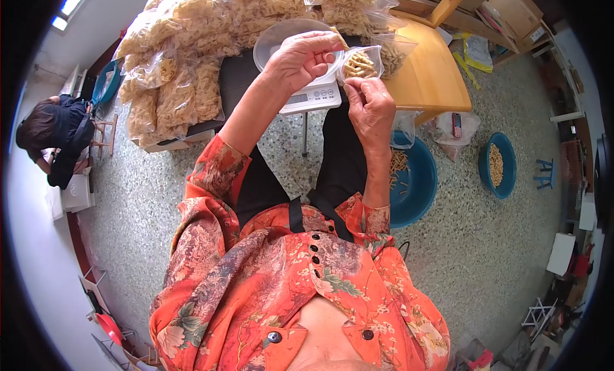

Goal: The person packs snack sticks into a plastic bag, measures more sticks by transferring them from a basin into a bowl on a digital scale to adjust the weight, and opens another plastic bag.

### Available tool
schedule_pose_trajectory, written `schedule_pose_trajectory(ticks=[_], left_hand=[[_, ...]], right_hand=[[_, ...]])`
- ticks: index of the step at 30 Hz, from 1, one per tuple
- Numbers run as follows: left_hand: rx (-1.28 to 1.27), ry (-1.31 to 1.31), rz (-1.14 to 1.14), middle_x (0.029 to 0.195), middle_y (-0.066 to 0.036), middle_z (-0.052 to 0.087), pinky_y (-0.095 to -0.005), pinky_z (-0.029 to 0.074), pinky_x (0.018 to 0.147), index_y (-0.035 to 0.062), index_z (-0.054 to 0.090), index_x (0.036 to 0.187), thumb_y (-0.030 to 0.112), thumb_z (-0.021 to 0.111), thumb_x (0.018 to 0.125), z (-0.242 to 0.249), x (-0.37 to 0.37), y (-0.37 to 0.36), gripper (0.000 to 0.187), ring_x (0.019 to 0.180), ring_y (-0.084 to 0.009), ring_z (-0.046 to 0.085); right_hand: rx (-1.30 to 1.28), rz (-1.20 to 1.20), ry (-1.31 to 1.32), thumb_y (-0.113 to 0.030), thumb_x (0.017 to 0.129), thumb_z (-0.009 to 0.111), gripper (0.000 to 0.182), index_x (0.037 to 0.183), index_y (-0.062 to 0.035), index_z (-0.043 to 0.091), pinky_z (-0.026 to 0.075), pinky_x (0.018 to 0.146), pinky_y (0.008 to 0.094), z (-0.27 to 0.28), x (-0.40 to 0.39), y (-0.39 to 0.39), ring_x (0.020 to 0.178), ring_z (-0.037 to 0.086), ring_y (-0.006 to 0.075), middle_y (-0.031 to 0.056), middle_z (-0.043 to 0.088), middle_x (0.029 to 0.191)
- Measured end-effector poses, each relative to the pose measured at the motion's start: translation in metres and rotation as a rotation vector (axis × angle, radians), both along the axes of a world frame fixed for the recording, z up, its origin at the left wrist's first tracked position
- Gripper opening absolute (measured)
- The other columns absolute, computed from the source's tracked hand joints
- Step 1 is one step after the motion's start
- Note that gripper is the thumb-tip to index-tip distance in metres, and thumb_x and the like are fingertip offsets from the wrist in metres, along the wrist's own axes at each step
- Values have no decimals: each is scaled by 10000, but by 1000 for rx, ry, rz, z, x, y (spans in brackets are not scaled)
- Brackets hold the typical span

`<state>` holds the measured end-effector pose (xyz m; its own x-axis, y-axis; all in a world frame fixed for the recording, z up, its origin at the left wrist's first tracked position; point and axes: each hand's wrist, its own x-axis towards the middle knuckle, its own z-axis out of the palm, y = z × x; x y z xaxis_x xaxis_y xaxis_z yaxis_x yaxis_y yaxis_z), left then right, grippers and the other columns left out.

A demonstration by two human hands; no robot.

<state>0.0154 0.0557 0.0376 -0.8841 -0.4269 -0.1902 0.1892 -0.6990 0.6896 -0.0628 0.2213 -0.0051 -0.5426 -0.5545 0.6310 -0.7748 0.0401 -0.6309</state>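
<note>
The white scale point(320, 98) had a clear bowl point(267, 42) on it, and the person's hands worked just beside that bowl, near each other but not touching. The right hand point(371, 106) was clamped on the near edge of a small clear bag point(360, 64), which hung at the scale's right with short tan sticks inside; the left hand point(299, 59) pinched a tan piece point(341, 38) above the scale's right side, though whether its fingers also caught the bag's film could not be told. The likeliest mishap was a spill: the bag looked thin and seemed held mainly at one edge, so a slipping thumb or a tilt could have sent sticks onto the scale or the floor point(275, 173). A wrist brushing the bowl could have shifted it and upset the reading, which was too small to make out. Left of the scale, packed bags point(176, 102) crowded the dark desk point(238, 83), and a knock might have slid one against the scale.
</note>
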Motion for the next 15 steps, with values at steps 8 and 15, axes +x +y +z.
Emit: schedule_pose_trajectory(ticks=[8, 15], left_hand=[[-1464, -34, 327, 822, 18, 637, -231, 466, 580, 71, 714, 851, 71, 697, 823, 0, -19, 27, 33, 651, -67, 577], [-1668, -14, 519, 784, -27, 601, -261, 473, 589, 75, 714, 867, 61, 737, 767, -2, -28, 16, 104, 636, -126, 572]], right_hand=[[-6, 7, -35, -72, 792, 705, 97, 882, -52, 674, 515, 669, 397, -2, -1, 1, 753, 634, 322, 127, 626, 821], [10, 1, -17, -62, 791, 703, 92, 878, -50, 677, 515, 669, 394, 0, -1, 1, 755, 636, 316, 123, 628, 822]])
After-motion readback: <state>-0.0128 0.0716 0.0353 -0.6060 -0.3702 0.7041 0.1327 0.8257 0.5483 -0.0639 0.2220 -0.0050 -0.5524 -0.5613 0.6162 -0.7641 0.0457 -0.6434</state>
